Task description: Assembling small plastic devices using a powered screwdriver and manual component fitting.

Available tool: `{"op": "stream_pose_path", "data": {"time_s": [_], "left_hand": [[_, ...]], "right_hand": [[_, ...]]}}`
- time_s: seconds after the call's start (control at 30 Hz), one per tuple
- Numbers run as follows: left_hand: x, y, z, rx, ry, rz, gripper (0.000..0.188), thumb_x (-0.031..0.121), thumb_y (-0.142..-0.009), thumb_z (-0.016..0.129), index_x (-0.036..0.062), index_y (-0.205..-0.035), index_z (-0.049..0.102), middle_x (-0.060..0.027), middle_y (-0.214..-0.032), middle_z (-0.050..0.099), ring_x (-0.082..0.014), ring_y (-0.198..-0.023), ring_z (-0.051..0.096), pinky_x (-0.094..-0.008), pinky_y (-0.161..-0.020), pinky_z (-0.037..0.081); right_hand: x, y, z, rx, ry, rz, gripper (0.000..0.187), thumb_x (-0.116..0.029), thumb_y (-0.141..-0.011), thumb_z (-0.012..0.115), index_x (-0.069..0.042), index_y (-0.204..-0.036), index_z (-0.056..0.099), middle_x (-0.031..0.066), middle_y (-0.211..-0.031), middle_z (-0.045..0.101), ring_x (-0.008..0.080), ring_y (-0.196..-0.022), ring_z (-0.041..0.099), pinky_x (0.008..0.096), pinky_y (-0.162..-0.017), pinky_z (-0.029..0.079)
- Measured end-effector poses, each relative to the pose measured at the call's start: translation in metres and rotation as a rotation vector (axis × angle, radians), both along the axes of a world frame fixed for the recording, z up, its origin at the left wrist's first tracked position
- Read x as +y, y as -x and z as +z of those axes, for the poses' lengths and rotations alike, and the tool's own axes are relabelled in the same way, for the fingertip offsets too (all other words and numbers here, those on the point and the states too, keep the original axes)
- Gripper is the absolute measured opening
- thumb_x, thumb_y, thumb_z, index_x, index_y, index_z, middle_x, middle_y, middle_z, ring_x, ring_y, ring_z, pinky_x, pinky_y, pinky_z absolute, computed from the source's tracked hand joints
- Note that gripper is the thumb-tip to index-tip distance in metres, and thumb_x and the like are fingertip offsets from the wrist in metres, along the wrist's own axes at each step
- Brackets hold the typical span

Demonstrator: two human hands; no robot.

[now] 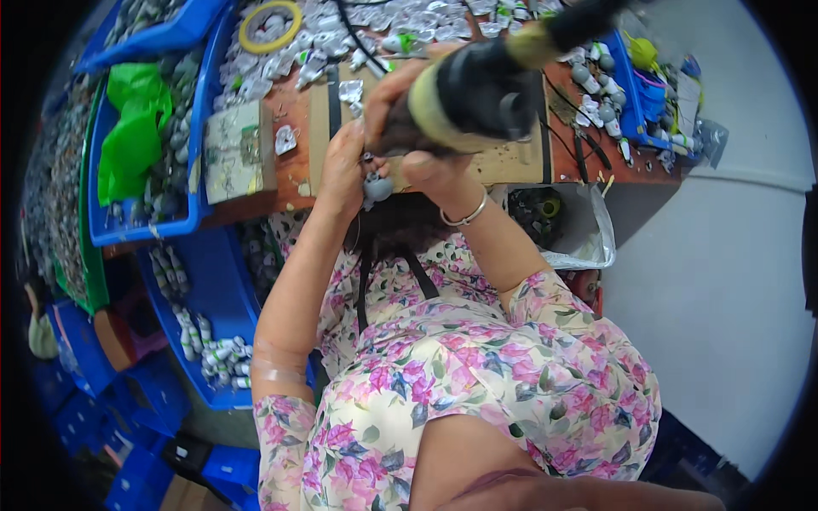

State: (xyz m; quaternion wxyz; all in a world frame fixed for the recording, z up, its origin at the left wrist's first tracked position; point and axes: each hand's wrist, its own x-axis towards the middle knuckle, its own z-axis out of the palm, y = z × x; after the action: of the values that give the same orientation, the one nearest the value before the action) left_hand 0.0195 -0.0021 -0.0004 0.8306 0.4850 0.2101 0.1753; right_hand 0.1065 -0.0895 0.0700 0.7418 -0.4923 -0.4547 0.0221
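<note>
My left hand [344, 166] is closed at the near edge of the workbench, pinching a small grey rounded part [377, 189] that shows below its fingers. Close beside it, my right hand [434, 173], with a bracelet at the wrist, wraps round a black electric screwdriver [486, 89] banded with yellow tape. The screwdriver is blurred and slants from the upper right down toward the left hand. Its tip is hidden, so I cannot tell whether it touches the grey part. Beneath both hands lies a sheet of cardboard [503, 162].
Many white and silver pieces [332, 38] cover the bench's far side, with a yellow tape roll [270, 25]. A blue tray [202, 111] of grey parts and green plastic stands left, beside a worn block [234, 157]. Another blue bin [639, 102] and black pliers [590, 149] are right.
</note>
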Motion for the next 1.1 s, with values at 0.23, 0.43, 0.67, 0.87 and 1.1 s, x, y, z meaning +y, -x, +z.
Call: {"op": "stream_pose_path", "data": {"time_s": [0.23,0.43,0.67,0.87,1.1], "left_hand": [[-0.004,-0.003,-0.023,0.071,-0.096,0.042,0.03,0.029,-0.094,0.049,0.0063,-0.114,0.052,-0.0017,-0.102,0.057,-0.0101,-0.085,0.058,-0.0261,-0.067,0.05],[0.01,0.01,-0.011,-0.026,0.248,-0.126,0.031,0.029,-0.1,0.039,0.0026,-0.11,0.051,-0.0056,-0.087,0.057,-0.0174,-0.071,0.057,-0.0308,-0.062,0.049],[0.021,0.004,-0.009,-0.186,0.495,-0.119,0.034,0.026,-0.101,0.037,-0.0009,-0.117,0.049,-0.0167,-0.106,0.059,-0.0282,-0.093,0.06,-0.0377,-0.077,0.05],[0.031,0.011,0.001,-0.234,0.462,-0.114,0.033,0.024,-0.101,0.037,0.0,-0.119,0.049,-0.0184,-0.114,0.059,-0.0262,-0.097,0.059,-0.0379,-0.082,0.048],[0.028,0.015,0.015,-0.244,0.346,-0.066,0.031,0.022,-0.1,0.042,0.002,-0.122,0.048,-0.0161,-0.117,0.058,-0.0232,-0.096,0.059,-0.0349,-0.082,0.047]], "right_hand": [[0.015,0.003,0.026,-0.177,-0.167,0.064,0.084,-0.031,-0.068,0.082,-0.004,-0.132,0.035,0.0123,-0.115,0.055,0.0221,-0.101,0.057,0.0358,-0.089,0.044],[0.022,-0.049,0.063,-0.175,0.294,-0.001,0.048,-0.027,-0.087,0.063,-0.004,-0.122,0.039,0.0065,-0.091,0.054,0.0139,-0.079,0.055,0.0308,-0.068,0.045],[0.013,-0.145,-0.026,-0.811,0.71,-0.273,0.041,-0.046,-0.088,0.055,-0.015,-0.115,0.053,0.0126,-0.099,0.061,0.0333,-0.091,0.061,0.0409,-0.074,0.05],[-0.003,-0.127,-0.017,-0.88,0.843,-0.326,0.041,-0.033,-0.085,0.063,-0.009,-0.117,0.054,0.018,-0.098,0.056,0.0349,-0.088,0.057,0.0421,-0.073,0.049],[-0.009,-0.121,-0.027,-0.946,0.819,-0.396,0.041,-0.031,-0.082,0.065,-0.009,-0.115,0.053,0.0179,-0.096,0.056,0.0347,-0.089,0.057,0.0421,-0.075,0.047]]}}
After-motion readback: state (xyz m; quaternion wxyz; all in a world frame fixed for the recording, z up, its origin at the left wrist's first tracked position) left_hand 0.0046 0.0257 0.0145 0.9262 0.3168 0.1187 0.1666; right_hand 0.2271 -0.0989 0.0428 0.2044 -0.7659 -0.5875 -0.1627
